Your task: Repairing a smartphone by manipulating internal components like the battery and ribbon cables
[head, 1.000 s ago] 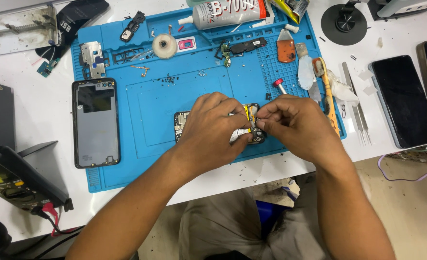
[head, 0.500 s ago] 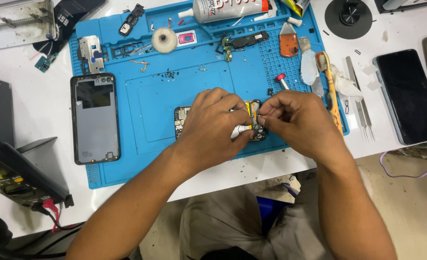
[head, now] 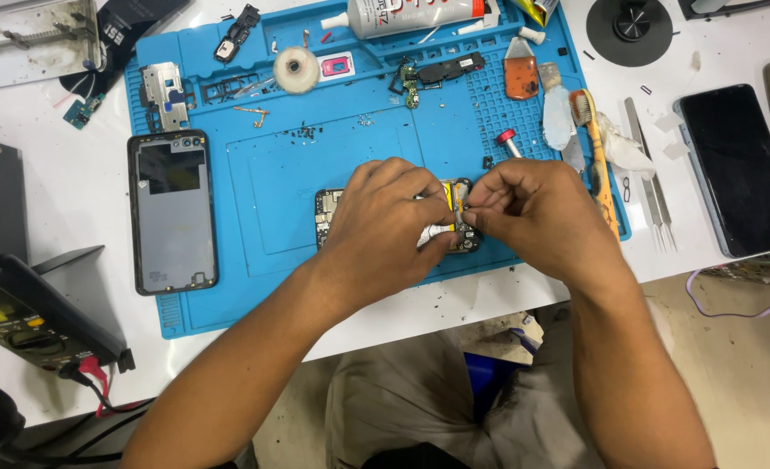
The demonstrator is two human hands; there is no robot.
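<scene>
Left hand [head: 385, 221] curled over opened phone body [head: 328, 213], fingers closed, pinning it flat on blue repair mat [head: 333, 148]; thumb and forefinger pinching near yellow strip [head: 450, 198] at the phone's right end. Right hand [head: 533, 213] closed in a fine pinch on the same spot, fingertips [head: 472, 207] meeting the left's; what sits between them too small to tell, likely a flex or tab. Phone lying across the mat's lower middle, mostly hidden under both hands.

To do well, judging from the grip: keep left pressure steady so body does not slide, pull or seat low and parallel to the board, no twisting, avoid creasing the strip. Watch loose screws [head: 302, 133] scattered just above on the mat.

Further out: grey back cover [head: 172, 213] at mat's left edge, tape roll [head: 296, 69] and glue tube [head: 415, 13] at top, brush [head: 595, 152] and tweezers [head: 650, 187] right, dark phone [head: 737, 169] beyond, multimeter [head: 20, 317] lower left on white table [head: 46, 208]
</scene>
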